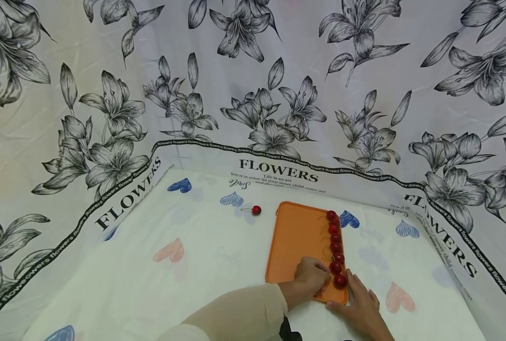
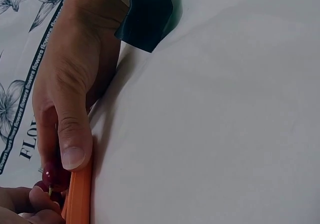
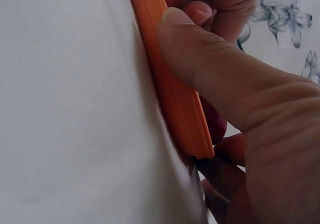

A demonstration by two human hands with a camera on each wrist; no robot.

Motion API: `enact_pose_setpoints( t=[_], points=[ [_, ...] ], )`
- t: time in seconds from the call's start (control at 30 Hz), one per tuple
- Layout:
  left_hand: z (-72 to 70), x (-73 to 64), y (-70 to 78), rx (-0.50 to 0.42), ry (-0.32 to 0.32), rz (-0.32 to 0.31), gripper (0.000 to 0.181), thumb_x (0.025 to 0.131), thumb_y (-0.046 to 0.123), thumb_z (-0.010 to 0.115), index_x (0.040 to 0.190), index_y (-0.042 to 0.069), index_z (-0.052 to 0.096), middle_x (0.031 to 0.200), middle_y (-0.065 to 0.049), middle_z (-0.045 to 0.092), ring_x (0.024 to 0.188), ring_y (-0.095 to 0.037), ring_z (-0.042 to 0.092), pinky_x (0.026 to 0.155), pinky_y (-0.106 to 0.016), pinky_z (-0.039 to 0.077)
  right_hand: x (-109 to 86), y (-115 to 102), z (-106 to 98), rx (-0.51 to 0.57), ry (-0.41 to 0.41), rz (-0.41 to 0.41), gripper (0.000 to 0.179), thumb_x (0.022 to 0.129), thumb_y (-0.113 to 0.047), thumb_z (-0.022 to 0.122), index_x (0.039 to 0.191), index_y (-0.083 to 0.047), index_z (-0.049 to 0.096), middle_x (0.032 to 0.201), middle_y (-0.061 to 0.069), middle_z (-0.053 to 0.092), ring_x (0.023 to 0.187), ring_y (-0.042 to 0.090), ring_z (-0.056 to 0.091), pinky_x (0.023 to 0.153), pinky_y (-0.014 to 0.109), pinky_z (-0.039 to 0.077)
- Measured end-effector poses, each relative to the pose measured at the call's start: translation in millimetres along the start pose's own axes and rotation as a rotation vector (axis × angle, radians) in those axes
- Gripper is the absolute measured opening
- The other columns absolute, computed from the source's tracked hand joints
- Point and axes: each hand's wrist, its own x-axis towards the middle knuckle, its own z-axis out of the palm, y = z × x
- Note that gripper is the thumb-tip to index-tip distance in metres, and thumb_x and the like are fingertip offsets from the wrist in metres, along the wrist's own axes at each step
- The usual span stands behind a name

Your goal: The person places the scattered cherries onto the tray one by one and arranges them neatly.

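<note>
A row of red cherries [image 1: 336, 247] runs along the right side of an orange tray [image 1: 297, 232], their thin stems pointing left. Over the tray's near part, my left hand [image 1: 310, 277] has its fingers curled beside the nearest cherry [image 1: 340, 281]. In the left wrist view, those fingertips pinch the stem [image 2: 50, 190] of a cherry [image 2: 56, 178]. My right hand [image 1: 361, 305] grips the tray's near right corner. Its thumb [image 3: 192, 46] presses on the tray's near rim in the right wrist view, while the other fingers go round the side, partly hidden.
One loose cherry [image 1: 256, 210] with its stem lies on the white cloth [image 1: 219, 251] left of the tray. Printed hearts mark this cloth. Behind and at both sides hangs a flower-printed curtain [image 1: 253, 71]. A dark strap [image 2: 145, 18] sits at the right wrist.
</note>
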Motion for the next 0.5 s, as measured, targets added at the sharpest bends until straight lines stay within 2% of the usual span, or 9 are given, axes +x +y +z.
enact_pose_setpoints(
  t=[0.33,0.5],
  points=[
    [-3.4,-0.4,0.4,0.016,0.009,0.004,0.017,0.079,0.003,0.074,0.069,0.014,0.067,0.060,-0.002,0.061,0.041,-0.014,0.051,0.036,-0.023,0.037,1.0,-1.4,-0.5,0.011,-0.013,0.031,0.131,0.063,-0.071,0.073,0.147,0.012,0.015,0.149,0.033,0.020,0.135,0.052,0.011,0.100,0.069,0.000],
    [-13.6,3.0,1.4,0.001,0.018,0.031,0.016,0.078,0.004,0.074,0.069,0.014,0.067,0.060,-0.002,0.062,0.043,-0.015,0.054,0.036,-0.023,0.037,1.2,-1.5,-0.9,0.008,-0.017,0.034,0.131,0.064,-0.070,0.073,0.147,0.011,0.014,0.149,0.033,0.019,0.135,0.052,0.011,0.100,0.069,0.000]
  ],
)
